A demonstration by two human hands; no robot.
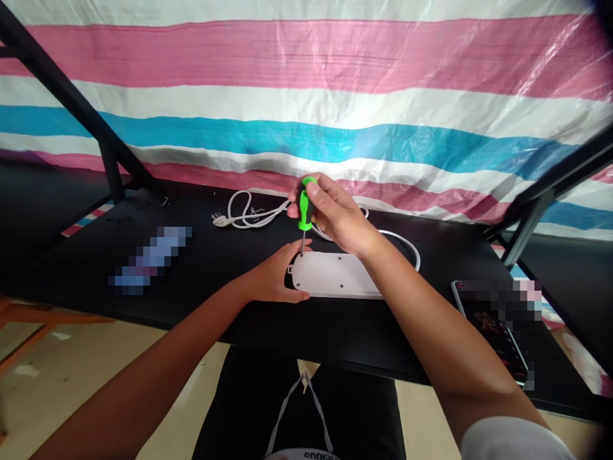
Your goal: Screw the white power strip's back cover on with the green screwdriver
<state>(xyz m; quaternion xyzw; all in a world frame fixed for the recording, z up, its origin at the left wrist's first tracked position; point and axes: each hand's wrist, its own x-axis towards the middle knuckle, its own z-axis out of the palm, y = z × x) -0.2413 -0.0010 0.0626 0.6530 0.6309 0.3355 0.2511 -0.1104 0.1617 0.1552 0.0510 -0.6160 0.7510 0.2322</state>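
A white power strip (335, 276) lies back side up on the black table (201, 268), with small screw holes showing. My left hand (275, 278) grips its left end, fingers wrapped round the edge. My right hand (335, 214) is closed round a screwdriver with a green and black handle (305, 207), held upright. The screwdriver's metal tip rests at the strip's far left corner. The strip's white cord (249, 214) runs behind my hands and coils toward a plug at the left.
A blurred-out object (151, 259) lies on the table's left part. A dark tablet or phone (493, 326) lies at the right near the front edge. Black frame bars (81, 108) slant up on both sides. A striped tarp (335, 96) hangs behind the table.
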